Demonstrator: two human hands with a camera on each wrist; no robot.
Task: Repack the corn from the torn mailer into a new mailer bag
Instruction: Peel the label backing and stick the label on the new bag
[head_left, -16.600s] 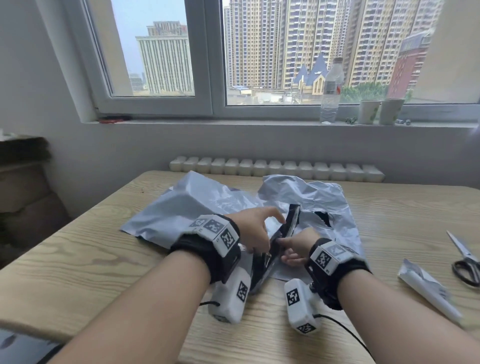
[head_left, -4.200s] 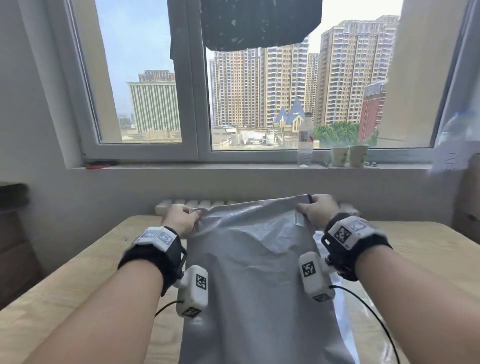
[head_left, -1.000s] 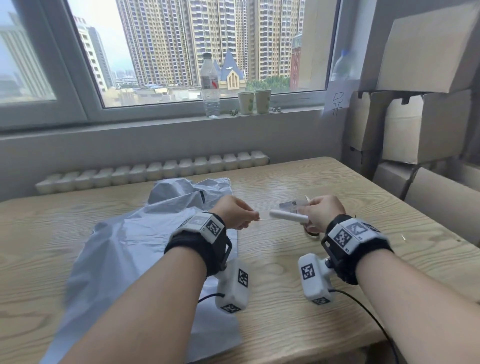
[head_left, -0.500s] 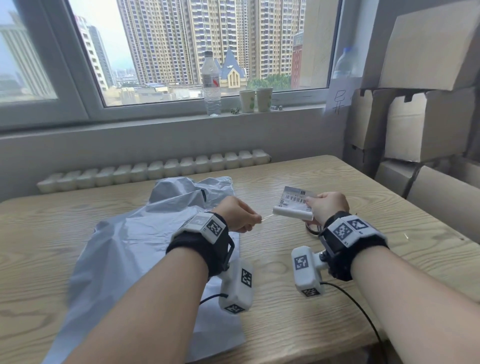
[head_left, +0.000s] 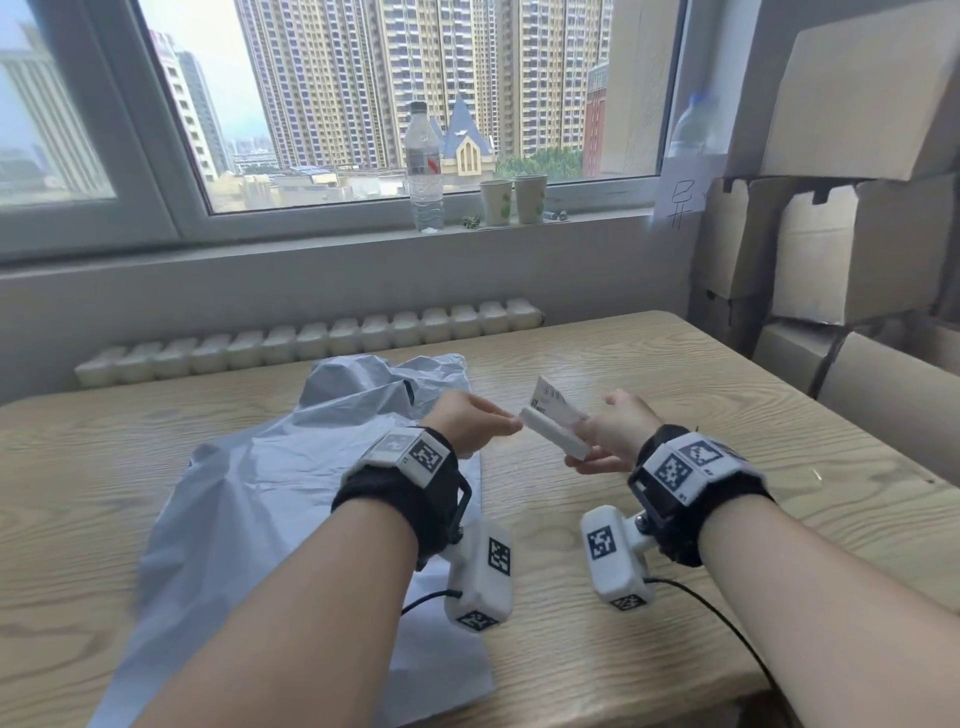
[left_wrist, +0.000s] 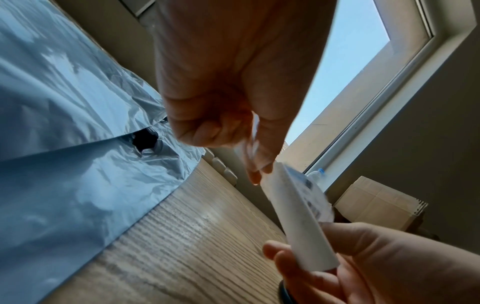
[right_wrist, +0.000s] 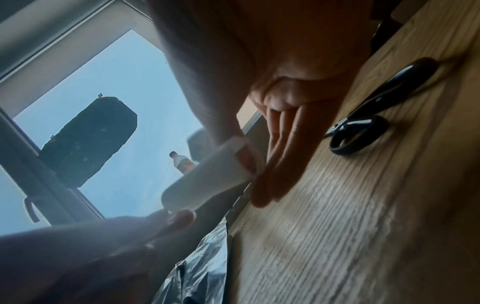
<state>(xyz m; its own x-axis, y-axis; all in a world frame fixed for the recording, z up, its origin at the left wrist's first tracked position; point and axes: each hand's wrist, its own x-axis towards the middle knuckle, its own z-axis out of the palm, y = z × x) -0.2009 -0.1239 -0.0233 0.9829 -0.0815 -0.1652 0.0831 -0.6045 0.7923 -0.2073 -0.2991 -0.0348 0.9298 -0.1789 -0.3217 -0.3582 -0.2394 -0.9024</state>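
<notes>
A grey mailer bag (head_left: 270, 493) lies flat on the wooden table (head_left: 675, 374), left of both hands. Crumpled grey plastic (head_left: 363, 379) with a dark hole (left_wrist: 144, 139) sticks out at its far end. No corn shows in any view. My right hand (head_left: 582, 447) pinches a folded white label (head_left: 553, 428) with printed barcodes, held above the table between thumb and fingers. My left hand (head_left: 511, 425) has its fingertips at the label's left end. There it pinches a thin pale strip (left_wrist: 250, 144). The label (right_wrist: 207, 176) shows from below in the right wrist view.
Black-handled scissors (right_wrist: 363, 127) lie on the table under my right hand. A water bottle (head_left: 425, 171) and two paper cups (head_left: 511, 200) stand on the windowsill. Cardboard boxes (head_left: 857, 234) are stacked at the right. A white radiator (head_left: 311, 338) runs behind the table.
The mailer bag, held up by both hands seconds ago, now lies flat. In the last second my right hand tilted the label upward and my left fingertips closed in on its end.
</notes>
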